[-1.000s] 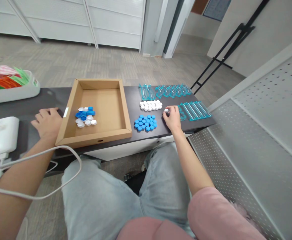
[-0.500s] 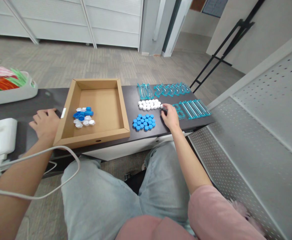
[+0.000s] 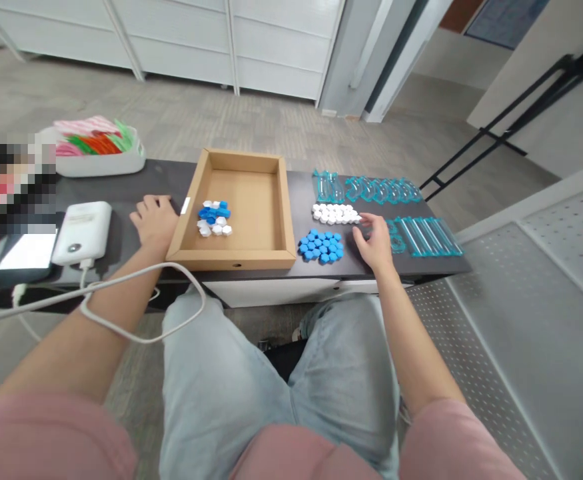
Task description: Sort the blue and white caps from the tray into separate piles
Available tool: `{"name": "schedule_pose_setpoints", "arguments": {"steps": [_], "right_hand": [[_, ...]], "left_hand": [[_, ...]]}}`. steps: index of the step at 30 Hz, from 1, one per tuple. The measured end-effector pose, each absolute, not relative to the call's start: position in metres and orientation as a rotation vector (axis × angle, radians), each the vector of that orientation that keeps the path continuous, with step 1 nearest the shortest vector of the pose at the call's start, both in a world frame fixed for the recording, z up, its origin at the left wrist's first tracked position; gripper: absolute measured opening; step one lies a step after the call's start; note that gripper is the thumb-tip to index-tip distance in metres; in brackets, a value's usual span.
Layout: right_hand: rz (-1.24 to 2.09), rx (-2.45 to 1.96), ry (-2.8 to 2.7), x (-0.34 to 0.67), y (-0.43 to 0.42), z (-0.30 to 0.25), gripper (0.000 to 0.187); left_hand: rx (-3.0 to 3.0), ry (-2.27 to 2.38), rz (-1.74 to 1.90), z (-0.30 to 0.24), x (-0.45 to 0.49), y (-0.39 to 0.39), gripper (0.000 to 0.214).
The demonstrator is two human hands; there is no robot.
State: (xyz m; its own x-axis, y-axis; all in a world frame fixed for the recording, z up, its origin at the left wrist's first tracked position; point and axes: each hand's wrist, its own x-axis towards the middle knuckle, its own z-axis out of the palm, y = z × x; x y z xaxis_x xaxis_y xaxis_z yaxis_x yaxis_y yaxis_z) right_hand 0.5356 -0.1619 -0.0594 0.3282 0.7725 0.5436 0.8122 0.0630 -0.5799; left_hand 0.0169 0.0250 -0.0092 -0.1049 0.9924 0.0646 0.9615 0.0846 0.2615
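The right hand [image 3: 377, 241] has a released grip, thumb apart, fingertips at the right end of the clustered white hexagonal plastic pieces [image 3: 336, 214] on the dark surface [image 3: 301, 213]. Light sideways pressure should align them without buckling the rows. The left hand [image 3: 156, 223], spread and unladen, rests beside the brown cardboard box [image 3: 231, 255].

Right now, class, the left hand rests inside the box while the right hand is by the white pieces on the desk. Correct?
No: the head view shows the left hand on the desk, left of the box. The right hand is by those white pieces.
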Motion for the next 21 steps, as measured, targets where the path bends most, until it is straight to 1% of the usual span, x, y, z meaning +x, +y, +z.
{"name": "schedule_pose_setpoints", "arguments": {"steps": [3, 5, 7, 11, 13, 16, 19, 21], "right_hand": [[0.028, -1.601, -1.349, 0.518, -0.154, -0.043, 0.034], [0.081, -1.524, -1.409, 0.489, -0.144, -0.021, 0.026], [0.150, -1.428, -1.596, 0.448, -0.128, 0.005, 0.022], [0.367, -1.285, -2.088, 0.349, -0.081, 0.046, 0.019], [0.429, -1.326, -2.286, 0.306, -0.055, 0.052, 0.015], [0.406, -1.506, -2.476, 0.260, -0.028, 0.044, 0.015], [0.374, -1.584, -2.578, 0.241, -0.019, 0.033, 0.006], [0.387, -1.556, -2.572, 0.241, -0.020, 0.030, 0.009]], "left_hand": [[1.998, 2.203, 0.367, -0.011, 0.017, 0.025, 0.068], [2.003, 2.194, 0.384, -0.012, 0.016, 0.025, 0.068], [2.018, 2.183, 0.412, -0.014, 0.017, 0.024, 0.068], [2.023, 2.209, 0.477, -0.018, 0.017, 0.023, 0.066], [2.026, 2.224, 0.500, -0.020, 0.018, 0.023, 0.066], [2.039, 2.226, 0.525, -0.022, 0.018, 0.024, 0.064], [2.027, 2.221, 0.539, -0.019, 0.019, 0.022, 0.062], [2.021, 2.197, 0.522, -0.016, 0.018, 0.020, 0.061]]}}
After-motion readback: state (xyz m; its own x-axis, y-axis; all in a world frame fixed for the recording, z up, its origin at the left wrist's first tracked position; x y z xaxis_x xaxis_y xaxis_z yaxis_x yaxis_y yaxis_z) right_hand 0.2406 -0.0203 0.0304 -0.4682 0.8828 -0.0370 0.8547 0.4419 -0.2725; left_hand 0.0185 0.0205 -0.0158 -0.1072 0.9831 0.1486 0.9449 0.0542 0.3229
